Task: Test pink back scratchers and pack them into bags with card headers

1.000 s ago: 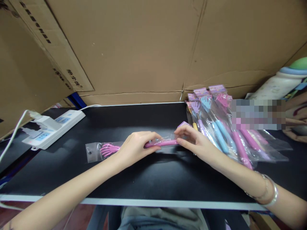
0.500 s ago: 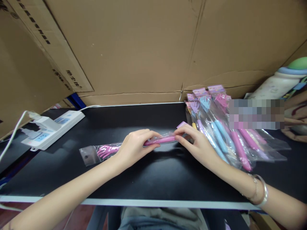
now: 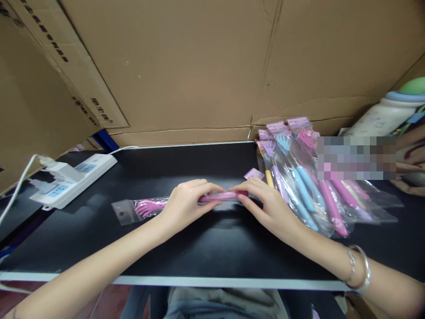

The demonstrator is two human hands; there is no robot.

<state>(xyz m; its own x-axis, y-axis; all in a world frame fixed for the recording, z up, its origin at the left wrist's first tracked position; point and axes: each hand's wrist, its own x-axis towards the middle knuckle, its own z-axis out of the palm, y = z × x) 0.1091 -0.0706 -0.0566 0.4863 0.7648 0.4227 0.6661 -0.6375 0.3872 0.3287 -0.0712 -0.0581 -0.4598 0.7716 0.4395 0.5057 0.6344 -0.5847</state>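
A pink back scratcher [image 3: 229,196] in a clear plastic bag lies sideways between my hands, low over the black table. My left hand [image 3: 186,201] is closed round its middle, thumb and fingers on opposite sides of the handle. The hand-shaped claw [image 3: 149,207] and the bag's hanging flap stick out to the left of that hand. At the right end of the handle, my right hand [image 3: 265,199] pinches the wrapped tip between thumb and fingers. A small purple printed card [image 3: 254,174] shows just behind my right fingers.
Several bagged back scratchers [image 3: 302,177] in pink, blue, purple and yellow are piled at right. A white power strip [image 3: 75,179] with plugs lies at left. Cardboard [image 3: 192,66] walls the back. A bottle [image 3: 381,115] stands back right, near a blurred patch.
My right hand has slid slightly left along the handle, closer to my left hand. The purple card behind it shows more. My left hand has hardly moved.
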